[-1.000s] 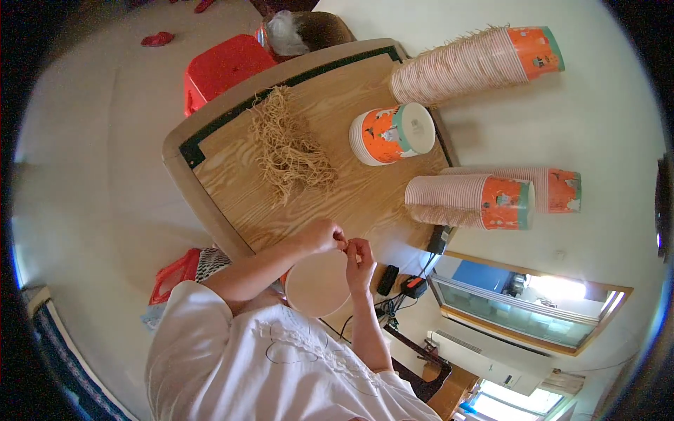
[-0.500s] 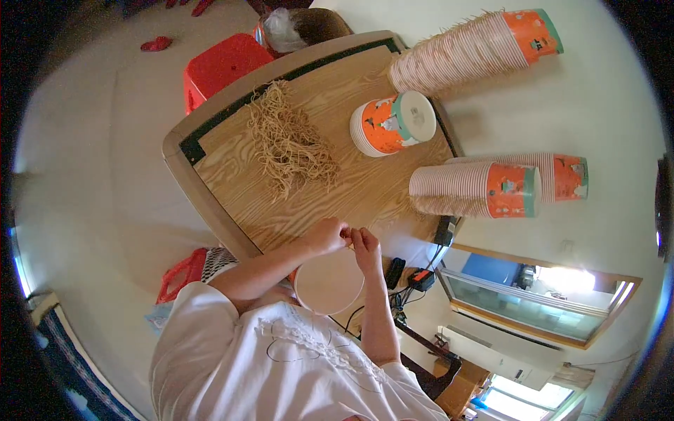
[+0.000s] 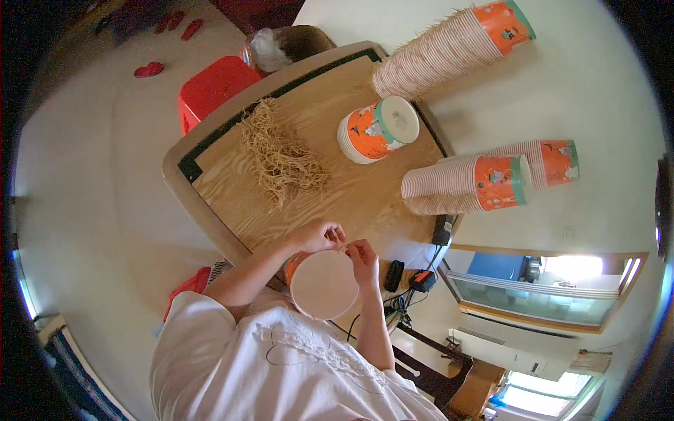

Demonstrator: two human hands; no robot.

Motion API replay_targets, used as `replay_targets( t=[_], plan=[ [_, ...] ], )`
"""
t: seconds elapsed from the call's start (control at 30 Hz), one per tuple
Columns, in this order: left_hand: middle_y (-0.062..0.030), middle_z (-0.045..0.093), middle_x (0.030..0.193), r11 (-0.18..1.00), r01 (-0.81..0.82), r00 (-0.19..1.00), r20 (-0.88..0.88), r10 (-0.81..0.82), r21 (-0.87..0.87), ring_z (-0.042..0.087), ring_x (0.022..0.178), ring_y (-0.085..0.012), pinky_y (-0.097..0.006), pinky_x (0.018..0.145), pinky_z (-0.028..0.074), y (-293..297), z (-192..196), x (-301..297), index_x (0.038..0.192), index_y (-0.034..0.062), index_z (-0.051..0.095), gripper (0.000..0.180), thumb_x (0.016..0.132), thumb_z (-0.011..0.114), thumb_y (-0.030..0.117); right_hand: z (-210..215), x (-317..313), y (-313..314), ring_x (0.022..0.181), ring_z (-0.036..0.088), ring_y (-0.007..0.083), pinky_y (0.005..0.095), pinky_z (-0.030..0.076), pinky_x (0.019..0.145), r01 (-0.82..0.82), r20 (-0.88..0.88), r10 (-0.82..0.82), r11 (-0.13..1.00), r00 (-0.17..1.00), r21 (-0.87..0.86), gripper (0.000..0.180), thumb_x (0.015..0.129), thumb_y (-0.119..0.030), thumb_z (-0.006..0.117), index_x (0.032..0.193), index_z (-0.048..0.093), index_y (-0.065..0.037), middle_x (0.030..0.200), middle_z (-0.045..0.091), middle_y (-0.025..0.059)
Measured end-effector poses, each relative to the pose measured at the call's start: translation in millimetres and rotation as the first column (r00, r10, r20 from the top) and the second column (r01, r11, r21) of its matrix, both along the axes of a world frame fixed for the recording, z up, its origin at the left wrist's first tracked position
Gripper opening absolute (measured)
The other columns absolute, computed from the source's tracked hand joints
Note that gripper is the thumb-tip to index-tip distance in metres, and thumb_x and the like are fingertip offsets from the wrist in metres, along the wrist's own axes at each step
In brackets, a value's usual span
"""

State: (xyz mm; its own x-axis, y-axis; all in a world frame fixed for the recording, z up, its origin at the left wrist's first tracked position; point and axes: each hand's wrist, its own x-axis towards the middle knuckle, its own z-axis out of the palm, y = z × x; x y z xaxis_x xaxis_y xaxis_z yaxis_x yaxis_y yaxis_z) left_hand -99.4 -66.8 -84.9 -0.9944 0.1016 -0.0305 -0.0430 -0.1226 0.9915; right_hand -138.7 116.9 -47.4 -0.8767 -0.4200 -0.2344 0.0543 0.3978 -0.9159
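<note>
Apparently the fingers of both hands crowd together at the far edge of a paper bucket (image 3: 325, 286), which sits near, against the person's shirt (image 3: 274, 351). The left hand (image 3: 324, 236) and right hand (image 3: 363, 260) each keep a narrow grip, fingertips bunched; whatever lies between them is too small to make out, so I cannot tell if either pinches anything. The bucket's round face is smooth and pale, its printed orange wall mostly hidden. Left of centre on the wood-grained surface (image 3: 232, 203), a heap of tan strands (image 3: 282, 158) lies crinkled and tangled. To the far right, a tall bucket stack (image 3: 442, 59) has ridged rims and a frayed fringe. Nearer, one ribbed stack (image 3: 467, 184) partly covers another (image 3: 551, 163).
</note>
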Motion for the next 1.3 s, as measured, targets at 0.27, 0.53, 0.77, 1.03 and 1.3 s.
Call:
replay_targets(
  t=[0.27,0.53,0.77,1.03,1.3],
  plan=[
    [-0.0057,0.063,0.078,0.981,0.039,0.999,-0.001,-0.04,-0.188,0.059,0.072,-0.0142,-0.029,0.064,0.047,0,1,-7,0.077,0.0051,0.062,0.01,0.069,0.066,0.002,-7,-4,-1,0.066,0.054,0.0086,0.0212,0.044,0.06,-0.034,-0.133,0.064,0.976,0.989,0.215,0.01,0.086,-0.009,0.055,0.085,0.057,0.001,0.072,0.058,0.0022],
    [-0.0066,0.057,0.083,0.962,-0.047,0.99,-0.143,0.008,-0.268,0.056,0.076,-0.0195,-0.032,0.066,0.046,1,-14,1,0.076,0.012,0.068,0.013,0.065,0.07,0.005,-1,-9,-12,0.062,0.061,0.0204,0.0322,0.047,0.056,-0.007,-0.217,0.071,0.96,0.974,0.28,0.017,0.085,-0.018,0.054,0.08,0.055,-0.002,0.068,0.061,0.0111],
    [-0.0055,0.056,0.086,0.939,-0.007,0.978,-0.2,-0.066,-0.344,0.056,0.079,-0.0227,-0.034,0.068,0.045,0,-10,0,0.081,0.0144,0.07,0.014,0.067,0.07,0.014,1,-8,-19,0.059,0.058,0.021,0.033,0.045,0.054,0.002,-0.24,0.083,0.943,0.967,0.332,0.017,0.087,-0.018,0.052,0.08,0.053,-0.003,0.066,0.059,0.0113],
    [-0.0071,0.056,0.083,0.931,-0.035,0.975,-0.215,-0.047,-0.363,0.056,0.077,-0.0244,-0.036,0.069,0.045,2,-6,-2,0.08,0.0124,0.069,0.011,0.07,0.067,0.018,-2,-7,-15,0.064,0.049,0.0073,0.0225,0.042,0.059,-0.01,-0.039,0.015,0.99,0.999,0.143,0.015,0.088,-0.012,0.051,0.079,0.054,-0.001,0.069,0.054,-0.0002],
    [-0.0115,0.056,0.083,0.881,0.098,0.965,-0.173,-0.198,-0.462,0.057,0.079,-0.0297,-0.04,0.069,0.045,-1,14,-1,0.084,0.0102,0.063,0.013,0.074,0.061,0.019,5,-1,-11,0.067,0.049,0.0075,0.0218,0.041,0.063,-0.069,-0.046,0.077,0.984,0.996,0.165,0.013,0.089,-0.01,0.05,0.082,0.055,0.0,0.071,0.054,-0.0003]
  ],
)
